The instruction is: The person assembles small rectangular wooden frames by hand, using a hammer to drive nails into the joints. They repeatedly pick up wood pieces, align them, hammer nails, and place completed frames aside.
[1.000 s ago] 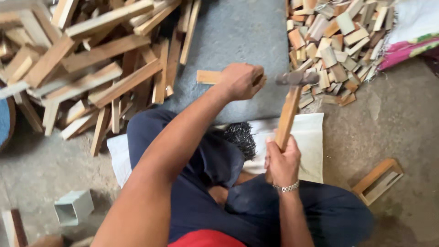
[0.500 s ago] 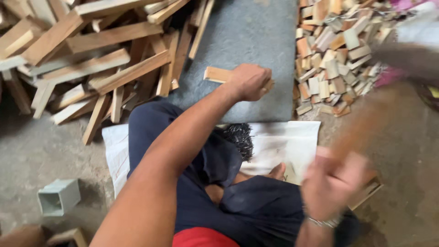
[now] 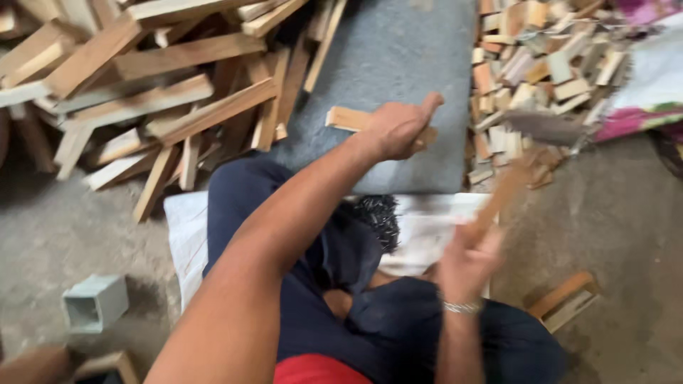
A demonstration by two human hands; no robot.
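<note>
Grey slab point(image 3: 398, 64) on a concrete floor serves as the workbench, with long wood offcuts point(image 3: 142, 92) heaped to its left and short cut blocks point(image 3: 541, 64) piled to its right. On the slab's near right part, the left hand point(image 3: 398, 128) clenches over a small wood strip point(image 3: 345, 117), apparently pinning it flat, its left end poking out past the fingers. Below the slab's right corner, the right hand point(image 3: 466, 263) grips a blurred hammer point(image 3: 526, 153) by its wooden handle, head raised beside the blocks.
</note>
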